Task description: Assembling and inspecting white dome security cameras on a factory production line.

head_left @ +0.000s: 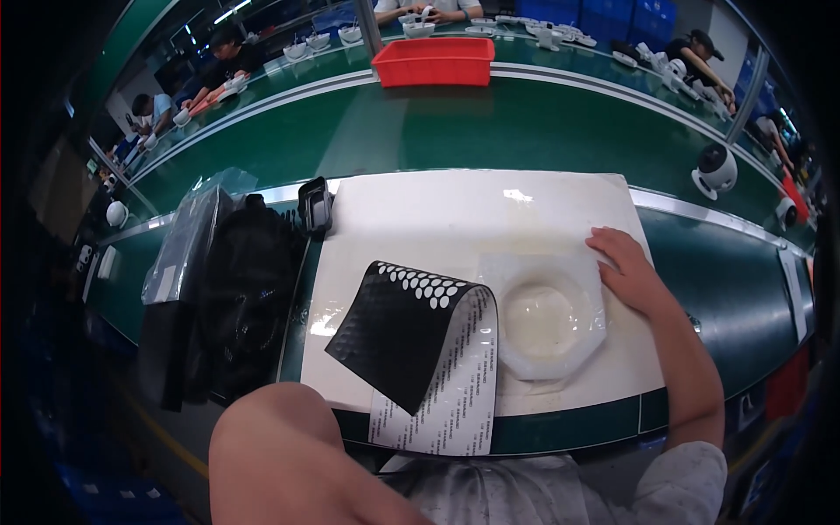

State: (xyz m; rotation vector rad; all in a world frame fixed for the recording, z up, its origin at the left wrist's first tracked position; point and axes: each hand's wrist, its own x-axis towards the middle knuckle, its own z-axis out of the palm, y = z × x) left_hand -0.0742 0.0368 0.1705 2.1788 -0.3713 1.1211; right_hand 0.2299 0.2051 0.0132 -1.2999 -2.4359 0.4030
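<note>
My right hand (pixel 628 273) rests on the white board with its fingers stretched out, holding nothing. It lies against the upper right edge of a whitish octagonal block (pixel 577 341) with a round hollow. Left of the block lies a black sheet (pixel 394 332) with rows of white ovals along its top edge. This sheet curls over, and its white printed backing (pixel 464 394) hangs toward the board's near edge. My left arm (pixel 276 446) is bent close in at the lower left; its hand does not show.
The white board (pixel 420 219) lies on a green bench. At its left are a small black tray (pixel 315 208), black bagged items (pixel 249 297) and a clear-wrapped pack (pixel 188 254). A red bin (pixel 433 63) stands far off, a round white device (pixel 716 168) at right. Several people work beyond.
</note>
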